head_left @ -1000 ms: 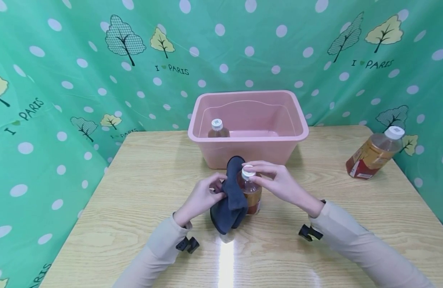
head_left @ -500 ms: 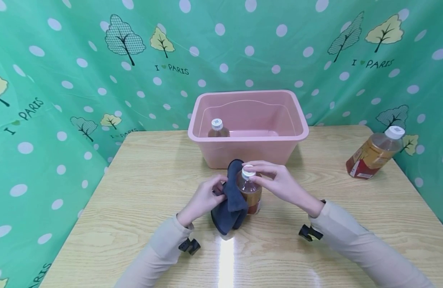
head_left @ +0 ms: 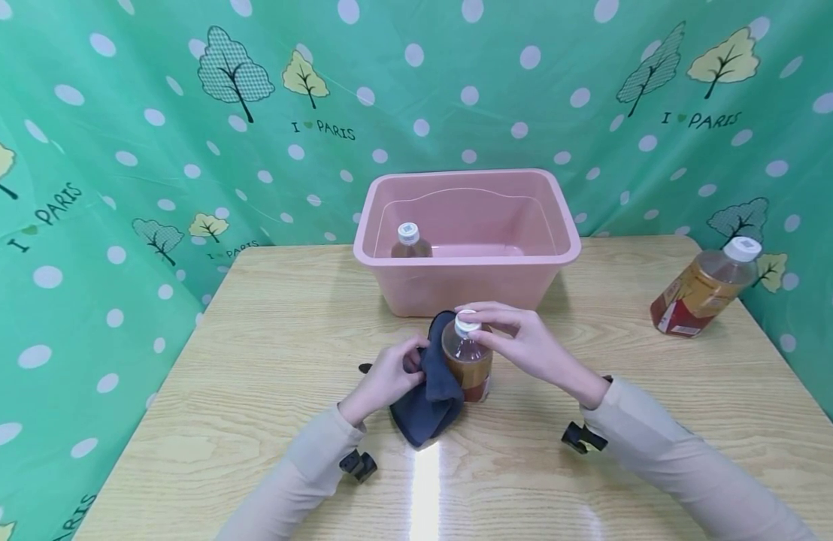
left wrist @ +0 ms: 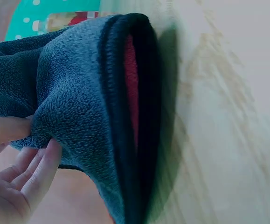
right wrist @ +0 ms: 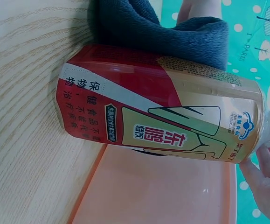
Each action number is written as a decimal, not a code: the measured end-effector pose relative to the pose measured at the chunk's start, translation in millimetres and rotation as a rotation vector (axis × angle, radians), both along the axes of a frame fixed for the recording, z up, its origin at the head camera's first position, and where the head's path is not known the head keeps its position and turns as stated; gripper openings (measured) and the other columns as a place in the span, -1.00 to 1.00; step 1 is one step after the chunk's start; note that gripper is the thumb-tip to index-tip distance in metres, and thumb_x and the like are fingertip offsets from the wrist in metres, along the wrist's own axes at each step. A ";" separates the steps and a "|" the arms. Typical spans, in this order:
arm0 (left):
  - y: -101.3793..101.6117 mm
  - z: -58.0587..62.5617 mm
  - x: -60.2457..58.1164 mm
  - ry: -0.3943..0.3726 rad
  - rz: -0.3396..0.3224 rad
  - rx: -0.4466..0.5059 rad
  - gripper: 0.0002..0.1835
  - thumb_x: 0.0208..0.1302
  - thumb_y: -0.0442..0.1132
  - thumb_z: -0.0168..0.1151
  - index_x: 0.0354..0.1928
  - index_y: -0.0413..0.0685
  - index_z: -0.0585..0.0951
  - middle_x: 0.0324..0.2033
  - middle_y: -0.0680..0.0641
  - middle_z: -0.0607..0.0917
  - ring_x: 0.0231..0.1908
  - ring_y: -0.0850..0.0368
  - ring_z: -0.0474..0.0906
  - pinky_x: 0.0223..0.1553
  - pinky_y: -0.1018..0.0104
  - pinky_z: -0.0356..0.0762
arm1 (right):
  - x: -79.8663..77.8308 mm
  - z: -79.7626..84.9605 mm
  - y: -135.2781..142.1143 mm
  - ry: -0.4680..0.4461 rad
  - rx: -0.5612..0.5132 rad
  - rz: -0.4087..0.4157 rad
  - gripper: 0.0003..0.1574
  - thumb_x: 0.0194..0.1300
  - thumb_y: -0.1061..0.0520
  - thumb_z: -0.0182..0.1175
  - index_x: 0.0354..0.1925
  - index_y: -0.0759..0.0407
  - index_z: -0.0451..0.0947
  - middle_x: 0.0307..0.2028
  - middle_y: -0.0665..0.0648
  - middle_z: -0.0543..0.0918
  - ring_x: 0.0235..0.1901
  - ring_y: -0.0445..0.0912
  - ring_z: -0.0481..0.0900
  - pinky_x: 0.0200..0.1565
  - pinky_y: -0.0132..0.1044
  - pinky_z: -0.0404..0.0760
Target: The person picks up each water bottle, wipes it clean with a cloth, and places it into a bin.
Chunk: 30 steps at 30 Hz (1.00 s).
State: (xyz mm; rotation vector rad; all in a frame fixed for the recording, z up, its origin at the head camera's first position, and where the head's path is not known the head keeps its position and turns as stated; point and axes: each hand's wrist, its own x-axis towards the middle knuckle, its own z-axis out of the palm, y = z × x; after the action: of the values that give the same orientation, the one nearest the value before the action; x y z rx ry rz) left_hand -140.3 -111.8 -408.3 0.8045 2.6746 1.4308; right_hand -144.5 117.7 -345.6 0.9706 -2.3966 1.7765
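A plastic drink bottle point(head_left: 472, 368) with a white cap and a red and gold label point(right wrist: 162, 116) stands upright on the table in front of the pink bin. My right hand point(head_left: 514, 338) pinches it at the cap and neck from the right. Against the bottle's left side lies a dark blue-grey cloth point(head_left: 426, 402), which my left hand point(head_left: 392, 376) pinches between thumb and fingers. In the left wrist view the folded cloth point(left wrist: 79, 88) shows a dark bound edge and a strip of red inside. The cloth hides part of the bottle.
Behind the hands stands the pink bin point(head_left: 467, 289), with another white-capped bottle point(head_left: 410, 244) in its left part. At the table's right side is a third bottle point(head_left: 704, 289). A green patterned curtain point(head_left: 416, 90) hangs behind the wooden table point(head_left: 254, 361).
My left hand has shifted slightly toward me, drawing the cloth down along the bottle, and more of the bottle's left side shows. My right hand keeps its place on the cap.
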 end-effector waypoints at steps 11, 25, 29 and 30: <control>-0.9 -9.6 -2.0 -0.010 0.005 -0.072 -0.57 -0.22 -0.61 0.18 -0.17 -0.25 0.47 -0.59 -0.04 0.48 -0.61 0.26 0.40 -0.54 0.46 0.42 | -0.2 -0.6 -0.7 -0.010 -0.015 -0.001 -0.67 0.12 0.27 0.16 -0.09 0.25 0.54 0.00 0.12 0.52 -0.01 -0.17 0.46 -0.06 -0.24 0.47; -5.1 -10.3 -2.3 -0.023 -0.003 -0.039 -0.58 -0.18 -0.59 0.22 -0.16 -0.23 0.49 -0.58 -0.05 0.50 -0.58 0.22 0.44 -0.52 0.45 0.45 | -3.6 4.5 0.2 0.049 0.027 -0.001 -0.68 0.07 0.26 0.21 -0.12 0.19 0.57 -0.04 0.16 0.55 -0.02 -0.16 0.48 -0.05 -0.35 0.45; -6.6 -8.1 -0.5 -0.029 0.001 -0.024 -0.59 -0.16 -0.58 0.23 -0.16 -0.21 0.50 -0.56 -0.06 0.51 -0.57 0.20 0.46 -0.51 0.43 0.46 | -2.3 7.4 -1.7 0.103 0.051 -0.037 -0.63 0.02 0.23 0.26 -0.11 0.18 0.56 -0.05 0.07 0.55 -0.01 -0.15 0.45 -0.05 -0.35 0.43; -7.1 -7.7 0.1 -0.030 0.003 -0.021 -0.59 -0.16 -0.58 0.24 -0.16 -0.20 0.50 -0.56 -0.06 0.51 -0.57 0.20 0.46 -0.50 0.43 0.46 | -1.9 8.2 -2.3 0.125 0.057 -0.052 -0.61 0.00 0.23 0.28 -0.11 0.17 0.56 -0.06 0.04 0.56 -0.02 -0.15 0.45 -0.05 -0.34 0.43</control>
State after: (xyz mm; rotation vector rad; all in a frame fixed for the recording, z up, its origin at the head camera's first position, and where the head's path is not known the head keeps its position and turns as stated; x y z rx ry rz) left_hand -140.2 -118.9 -415.9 0.7721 2.6653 1.4014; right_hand -146.3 115.4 -337.4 0.9829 -2.3853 1.5889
